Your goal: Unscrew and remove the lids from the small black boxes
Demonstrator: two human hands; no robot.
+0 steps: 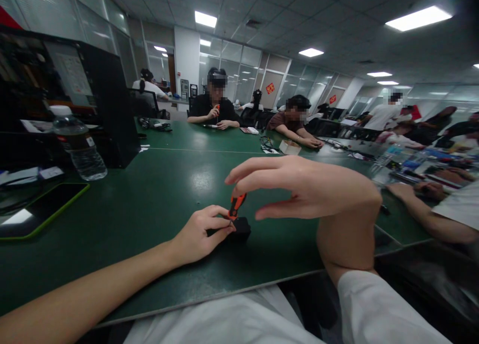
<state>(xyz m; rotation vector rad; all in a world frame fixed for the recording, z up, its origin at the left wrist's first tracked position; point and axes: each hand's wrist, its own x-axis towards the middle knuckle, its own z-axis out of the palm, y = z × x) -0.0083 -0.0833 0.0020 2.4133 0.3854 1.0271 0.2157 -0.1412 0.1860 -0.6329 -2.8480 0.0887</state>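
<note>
My left hand (198, 234) is pinching the screwdriver (237, 205) at a black box (243, 229); my right hand (309, 185) is arching wide.

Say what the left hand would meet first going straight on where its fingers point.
Most likely the black box, right at the left hand's fingertips; depth is unclear, so they may already touch it. The screwdriver's lower end is there too.

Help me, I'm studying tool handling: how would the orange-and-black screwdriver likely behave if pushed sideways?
The screwdriver would probably tip readily, since it leans with a bulky handle above a thin shaft. It should feel stiff: the handle looks solid. The left hand, with fingertips close to the shaft, might steady it.
</note>
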